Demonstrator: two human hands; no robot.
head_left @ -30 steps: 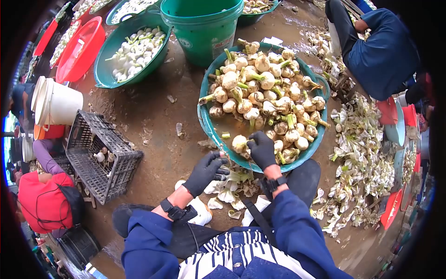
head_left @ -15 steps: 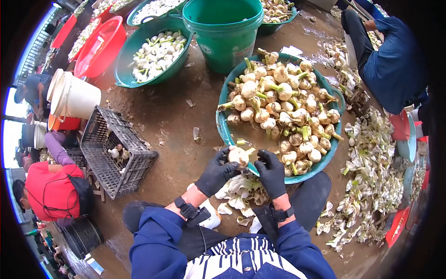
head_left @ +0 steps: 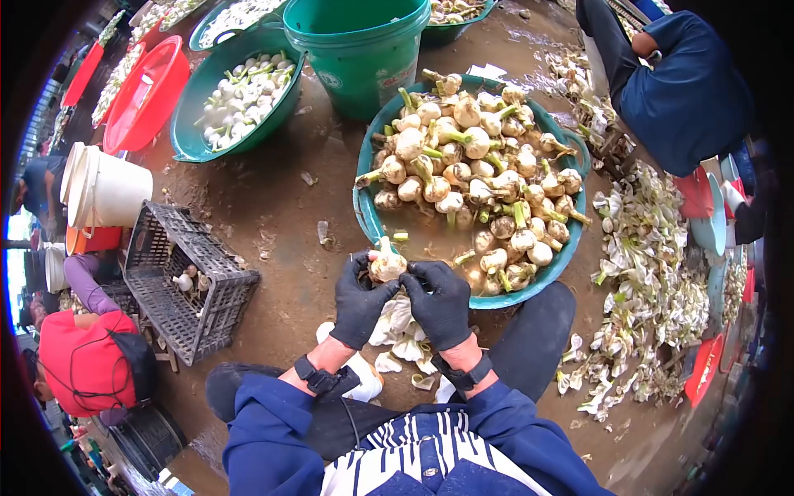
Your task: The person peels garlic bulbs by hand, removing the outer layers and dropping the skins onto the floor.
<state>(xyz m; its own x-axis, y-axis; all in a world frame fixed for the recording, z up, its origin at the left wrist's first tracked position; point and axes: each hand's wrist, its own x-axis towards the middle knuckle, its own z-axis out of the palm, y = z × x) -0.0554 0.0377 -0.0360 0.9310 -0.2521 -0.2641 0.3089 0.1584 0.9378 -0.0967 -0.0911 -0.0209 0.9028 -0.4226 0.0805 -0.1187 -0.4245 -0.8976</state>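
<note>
My left hand (head_left: 361,299), in a black glove, grips a pale garlic bulb (head_left: 387,263) at the near rim of a green tub. My gloved right hand (head_left: 437,302) meets it from the right, its thumb and fingertips pinched at the bulb's lower side. What lies between those fingertips is partly hidden. The green tub (head_left: 365,217) is heaped with soil-stained garlic bulbs (head_left: 475,142) with cut green stems, over brownish water. Below my hands, between my legs, lie loose peeled garlic skins (head_left: 400,331).
A tall green bucket (head_left: 356,62) stands behind the tub, beside a green basin (head_left: 186,136) of cleaner white bulbs. At left are a black crate (head_left: 217,318), white buckets (head_left: 112,190) and a person in red (head_left: 78,364). Skins (head_left: 641,306) and a person in blue (head_left: 686,91) are right.
My right hand has come in from apart to touch the bulb, its fingers closing. The bulb has been turned in my left hand. The whole view has shifted slightly.
</note>
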